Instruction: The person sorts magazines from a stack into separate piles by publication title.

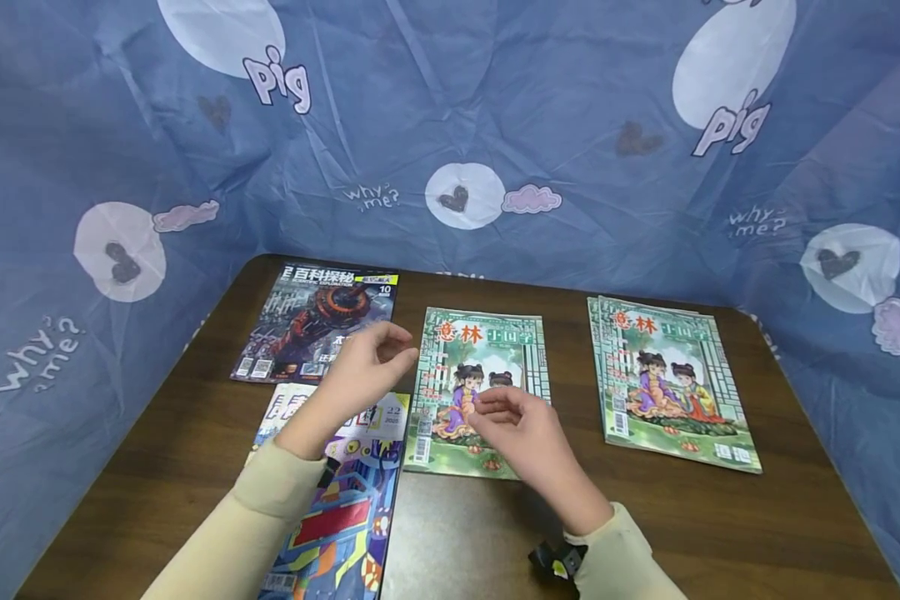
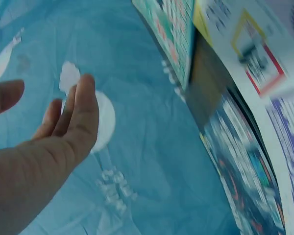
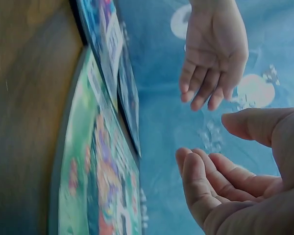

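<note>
My left hand (image 1: 367, 367) hovers over the magazines on the left side, fingers loosely bent and nothing between them. The right hand (image 1: 521, 429) is over the lower part of a green magazine (image 1: 450, 454) in the middle, its thumb and fingers apart with nothing held. In the right wrist view, both hands face each other in the air, the left hand (image 3: 215, 54) above with its palm showing. Under the left forearm lies a colourful magazine (image 1: 345, 533), partly hidden. Behind it, a dark magazine (image 1: 300, 312) with a red and black machine on its cover lies flat.
Another pair of green magazines (image 1: 675, 383) is stacked slightly askew at the right on the brown wooden table (image 1: 780, 533). A blue printed cloth (image 1: 607, 192) hangs behind and along both sides of the table.
</note>
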Motion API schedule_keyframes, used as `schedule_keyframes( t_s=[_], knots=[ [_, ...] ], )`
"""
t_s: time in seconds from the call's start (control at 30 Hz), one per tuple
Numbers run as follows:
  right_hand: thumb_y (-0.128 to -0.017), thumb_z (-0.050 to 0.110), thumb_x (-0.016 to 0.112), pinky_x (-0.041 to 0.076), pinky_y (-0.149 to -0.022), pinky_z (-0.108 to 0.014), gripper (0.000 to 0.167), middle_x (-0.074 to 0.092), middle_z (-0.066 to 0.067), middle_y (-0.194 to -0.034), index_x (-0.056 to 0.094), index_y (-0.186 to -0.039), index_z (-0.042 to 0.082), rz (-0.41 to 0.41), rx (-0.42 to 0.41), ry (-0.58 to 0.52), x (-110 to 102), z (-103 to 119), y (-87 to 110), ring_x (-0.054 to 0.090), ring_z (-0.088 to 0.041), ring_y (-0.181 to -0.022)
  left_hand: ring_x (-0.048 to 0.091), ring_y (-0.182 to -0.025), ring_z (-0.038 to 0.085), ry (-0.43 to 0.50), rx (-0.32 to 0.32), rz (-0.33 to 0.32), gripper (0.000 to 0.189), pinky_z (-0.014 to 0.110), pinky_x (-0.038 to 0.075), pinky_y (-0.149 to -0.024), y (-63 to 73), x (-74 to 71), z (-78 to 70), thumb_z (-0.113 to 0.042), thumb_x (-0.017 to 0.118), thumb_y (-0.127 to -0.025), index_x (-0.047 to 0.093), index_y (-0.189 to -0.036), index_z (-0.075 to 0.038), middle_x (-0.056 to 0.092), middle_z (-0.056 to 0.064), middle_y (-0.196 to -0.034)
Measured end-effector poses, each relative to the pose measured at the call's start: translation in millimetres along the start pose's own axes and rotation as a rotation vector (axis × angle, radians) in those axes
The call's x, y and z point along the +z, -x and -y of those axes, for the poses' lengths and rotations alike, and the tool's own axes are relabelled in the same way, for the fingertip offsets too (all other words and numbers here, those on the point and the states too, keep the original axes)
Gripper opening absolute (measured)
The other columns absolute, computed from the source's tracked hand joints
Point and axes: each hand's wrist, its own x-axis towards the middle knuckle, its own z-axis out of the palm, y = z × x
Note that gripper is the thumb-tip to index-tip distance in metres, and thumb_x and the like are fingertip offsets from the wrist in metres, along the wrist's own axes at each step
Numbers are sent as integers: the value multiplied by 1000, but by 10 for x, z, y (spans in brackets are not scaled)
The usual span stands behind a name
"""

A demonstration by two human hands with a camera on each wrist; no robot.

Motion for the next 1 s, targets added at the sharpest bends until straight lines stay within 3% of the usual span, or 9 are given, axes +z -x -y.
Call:
schedule_keyframes(
  t_s=[0.3, 0.53, 0.83, 1.0],
  knots=[
    [-92, 14, 78, 56, -87, -34, 31, 70, -14, -114, 69, -120, 3, -143, 6, 0, -346, -87, -90, 67, -23, -103, 65, -96, 25, 121, 53, -58, 29, 41, 53, -88, -34, 261, -161, -12, 68, -97, 62, -123, 1, 66, 13, -109],
    [-92, 9, 77, 54, -89, -26, 37, 67, -20, -119, 64, -123, -4, -233, -12, -97, -530, -174, -148, 66, -29, -109, 66, -98, 28, 135, 76, -60, 34, 44, 54, -89, -23, 436, -196, -10, 70, -94, 61, -124, 3, 67, 13, -110],
    [-93, 8, 75, 52, -90, -22, 42, 64, -21, -126, 60, -130, -7, -286, 13, -124, -717, -319, -156, 63, -31, -115, 66, -96, 30, 109, -15, -109, 35, 46, 53, -89, 4, 475, -179, -13, 72, -94, 62, -123, 3, 66, 18, -113],
    [-94, 10, 76, 51, -92, -21, 48, 61, -24, -130, 57, -134, -7, -307, 36, -122, -788, -416, -154, 61, -32, -119, 66, -96, 31, 105, -30, -118, 35, 45, 53, -89, 12, 493, -136, -14, 72, -94, 62, -122, 3, 66, 20, -112]
  ],
)
